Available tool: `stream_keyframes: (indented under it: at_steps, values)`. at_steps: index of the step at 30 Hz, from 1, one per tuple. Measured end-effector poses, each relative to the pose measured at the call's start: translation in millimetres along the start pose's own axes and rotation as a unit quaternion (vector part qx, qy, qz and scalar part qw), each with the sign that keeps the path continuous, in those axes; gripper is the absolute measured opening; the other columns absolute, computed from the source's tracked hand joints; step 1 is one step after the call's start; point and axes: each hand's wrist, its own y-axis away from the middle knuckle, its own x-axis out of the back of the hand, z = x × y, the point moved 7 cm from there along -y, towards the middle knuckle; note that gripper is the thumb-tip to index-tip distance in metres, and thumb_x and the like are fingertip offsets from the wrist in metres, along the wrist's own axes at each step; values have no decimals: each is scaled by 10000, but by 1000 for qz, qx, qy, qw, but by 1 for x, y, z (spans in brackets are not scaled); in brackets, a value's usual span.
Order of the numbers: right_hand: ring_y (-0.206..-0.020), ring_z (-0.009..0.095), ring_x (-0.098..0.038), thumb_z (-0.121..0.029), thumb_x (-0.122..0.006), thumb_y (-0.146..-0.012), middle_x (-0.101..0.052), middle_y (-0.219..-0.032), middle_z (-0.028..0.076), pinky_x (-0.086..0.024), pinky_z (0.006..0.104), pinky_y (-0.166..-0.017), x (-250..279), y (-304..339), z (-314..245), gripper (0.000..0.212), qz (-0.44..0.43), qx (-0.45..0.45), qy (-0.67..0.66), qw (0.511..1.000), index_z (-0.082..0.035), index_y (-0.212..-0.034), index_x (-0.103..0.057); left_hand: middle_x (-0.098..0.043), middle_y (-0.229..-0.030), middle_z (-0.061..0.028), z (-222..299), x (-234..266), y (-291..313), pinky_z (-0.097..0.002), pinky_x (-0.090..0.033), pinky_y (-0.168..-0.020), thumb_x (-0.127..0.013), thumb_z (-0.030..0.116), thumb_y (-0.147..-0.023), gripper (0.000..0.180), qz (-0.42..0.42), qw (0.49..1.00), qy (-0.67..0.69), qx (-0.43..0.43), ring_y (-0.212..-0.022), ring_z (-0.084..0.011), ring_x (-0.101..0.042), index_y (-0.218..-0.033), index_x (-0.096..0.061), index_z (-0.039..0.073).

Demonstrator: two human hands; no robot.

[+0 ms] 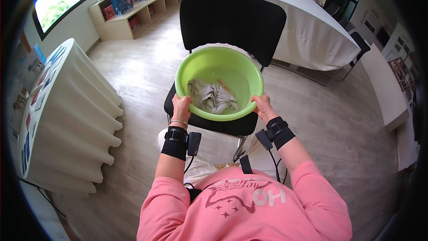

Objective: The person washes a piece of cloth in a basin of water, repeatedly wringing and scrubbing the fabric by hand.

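Note:
Both my hands grip the rim of a light green plastic basin [218, 117]. On its near left side, my left hand [182, 106] is closed on the rim, thumb over the edge. At the near right, my right hand [263, 104] holds the rim in the same way. Inside the basin lies a crumpled, wet-looking pale grey cloth [212, 96], in what looks like clear shallow water. The basin is over the seat of a black chair [232, 20], whose backrest rises behind it. Whether it rests on the seat or is slightly lifted, I cannot tell.
A white-draped table [73, 120] with flat items stands on the left. Another white-covered table [307, 31] is at the far right. Low wooden shelves [107, 27] holding boxes and bags run beneath the window. Black wrist bands with cabled devices [193, 144] sit on my forearms.

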Motion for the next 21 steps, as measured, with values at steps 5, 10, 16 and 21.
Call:
stream_keyframes:
  at_steps: [5,10,16,21]
  values:
    - [-595,226,-581,-1,-521,-636,-572,-753,122,-519,354,-506,-13,0,-45,257,-23,47,17,998,80,-880,-533,-487,-704,-92,44,-9,14,-337,-400,-384,-490,-63,-588,277,21,999,-31,27,-519,-212,-497,-861,-499,-18]
    - [-584,299,-613,-44,-537,-671,-570,-752,179,-554,418,-461,-40,15,-82,273,-65,32,24,997,102,-901,-526,-488,-700,-102,83,-6,28,-387,-487,-458,-503,-12,-638,205,-21,999,-50,7,-566,-235,-534,-842,-503,-27]
    - [-547,269,-603,-75,-529,-692,-554,-692,164,-551,354,-446,-57,30,-90,242,-133,32,24,990,130,-821,-515,-498,-689,-105,102,8,57,-397,-523,-529,-520,20,-655,139,21,996,-79,19,-572,-237,-545,-786,-514,-26]
    - [-525,261,-601,-82,-540,-684,-556,-668,162,-550,346,-443,-56,42,-84,249,-146,16,38,988,137,-802,-515,-495,-746,-150,96,24,72,-449,-548,-522,-513,-30,-608,195,24,997,-63,25,-615,-297,-574,-793,-482,-81]
